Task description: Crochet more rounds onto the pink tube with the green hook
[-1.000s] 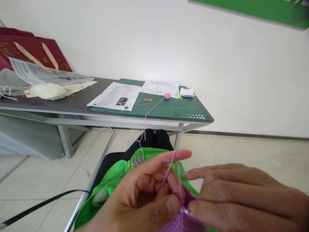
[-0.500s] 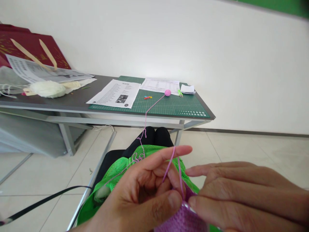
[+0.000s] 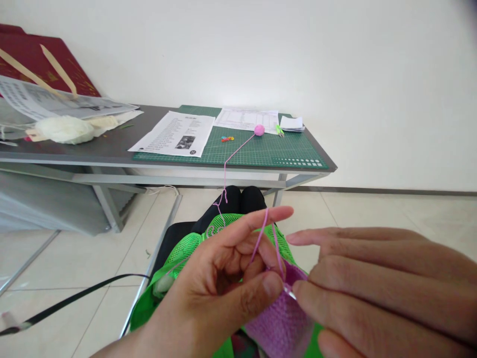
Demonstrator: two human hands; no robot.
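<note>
Pink-purple yarn (image 3: 277,246) loops over the raised index finger of my left hand (image 3: 219,278). That hand's thumb and other fingers pinch the top edge of a purple crochet piece (image 3: 285,325), which hangs below. My right hand (image 3: 372,273) is closed around a silver crochet hook (image 3: 289,292); only a short shiny stretch shows between the hands, at the edge of the work. Its tip is hidden by the left thumb and the stitches. The yarn trails over my lap to a small pink yarn ball (image 3: 259,130) on the table.
A green cutting mat (image 3: 242,155) on the dark table (image 3: 112,149) carries a printed sheet (image 3: 175,132), colourful stitch markers (image 3: 227,139) and green snips (image 3: 279,131). At left lie a white yarn bundle (image 3: 65,129) and a dark red bag (image 3: 40,62). Bright green mesh cloth (image 3: 186,251) covers my lap.
The view has tipped down slightly, so table and hands sit higher in the picture. More of the purple crochet piece shows. Both hands keep nearly the same hold.
</note>
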